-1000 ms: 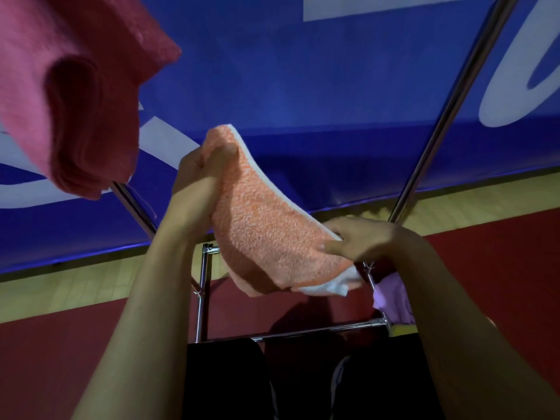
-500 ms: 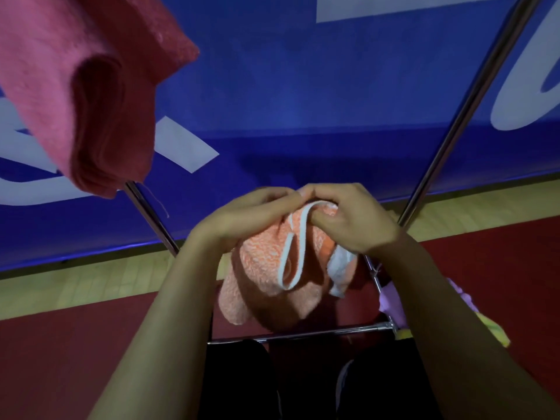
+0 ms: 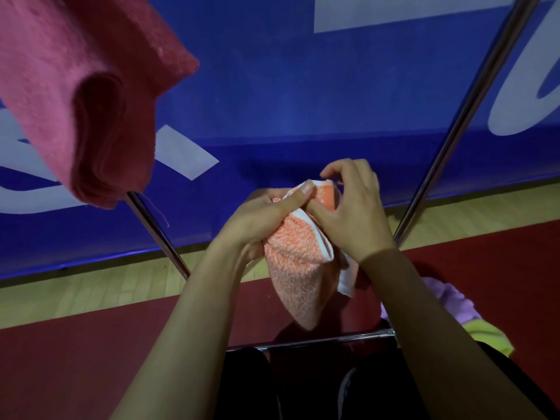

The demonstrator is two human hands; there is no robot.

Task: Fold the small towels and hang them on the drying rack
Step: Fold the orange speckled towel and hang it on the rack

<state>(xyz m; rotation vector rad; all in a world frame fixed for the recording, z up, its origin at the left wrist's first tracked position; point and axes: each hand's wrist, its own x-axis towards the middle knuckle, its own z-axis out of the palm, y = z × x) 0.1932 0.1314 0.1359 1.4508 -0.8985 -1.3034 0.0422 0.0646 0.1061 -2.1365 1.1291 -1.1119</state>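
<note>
A small orange towel point(image 3: 295, 268) with a white edge hangs folded between my two hands at the middle of the view. My left hand point(image 3: 260, 221) grips its upper left part, thumb pressed on the white edge. My right hand point(image 3: 353, 213) pinches the top right corner, thumb against the fabric. A folded pink towel point(image 3: 81, 95) hangs over the drying rack at the upper left, close to the camera. The rack's metal poles point(image 3: 460, 122) slant up on the right and left point(image 3: 157, 231), and a low crossbar point(image 3: 318, 341) runs under the orange towel.
A purple towel point(image 3: 445, 301) and a yellow-green one point(image 3: 491, 338) lie low on the right, partly behind my right forearm. A blue banner point(image 3: 288, 86) with white lettering fills the background above a wood strip and red floor point(image 3: 75, 359).
My hands came together from a spread hold, doubling the orange towel over. It now hangs narrower and longer, and both hands sit slightly higher and more to the right.
</note>
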